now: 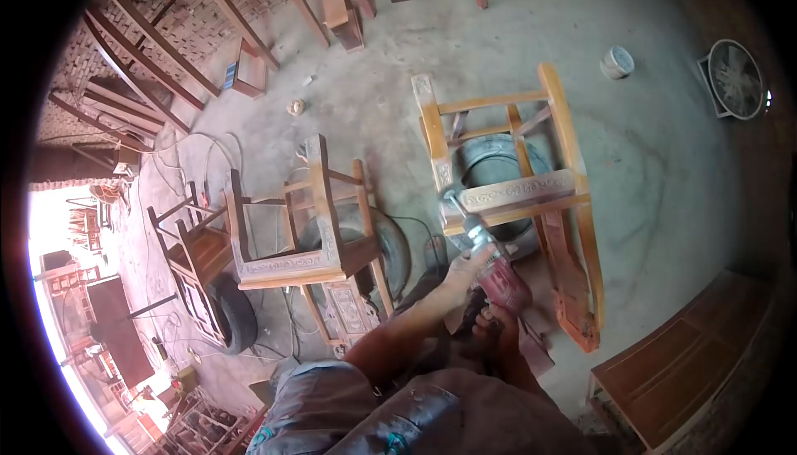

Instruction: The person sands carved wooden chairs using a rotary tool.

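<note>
My left hand (467,272) is wrapped round the front of a red power grinder (508,286). My right hand (496,326) grips its rear end, closer to my body. A small round head (451,195) on the tool's spindle sits right at the corner of a carved rail (515,193). That rail belongs to a wooden chair (563,123), tipped over with its legs away from me and its back hanging down toward the floor at the right. Beneath the chair stands a grey-blue round support (486,149), partly hidden by the frame.
At left, another carved chair (286,266) leans over a tire (390,247), with a further chair (199,247) beyond. Cables (290,322) trail across the floor. A bucket (617,63) and a fan (732,80) stand far right; a wooden panel (681,364) lies near right.
</note>
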